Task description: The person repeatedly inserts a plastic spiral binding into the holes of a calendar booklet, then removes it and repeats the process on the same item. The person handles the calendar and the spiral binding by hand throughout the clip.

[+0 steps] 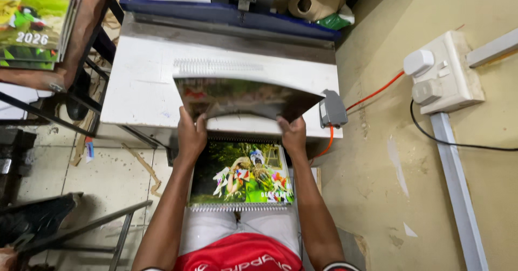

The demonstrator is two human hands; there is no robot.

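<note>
Nearest, a spiral-bound calendar (243, 175) lies flat on the lap, its coil edge running left to right. Just beyond, the left hand (191, 133) and right hand (293, 133) each pinch a near corner of a glossy sheet (245, 97), bowed upward, long axis left-right, over the white counter (140, 93). A wire comb (216, 66) lies beyond; a grey switch box (333, 109) stands right.

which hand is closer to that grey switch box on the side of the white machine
Right. The right hand grips the lifted calendar page just beside the grey switch box; the left hand holds the page's far edge, much farther away.
</note>
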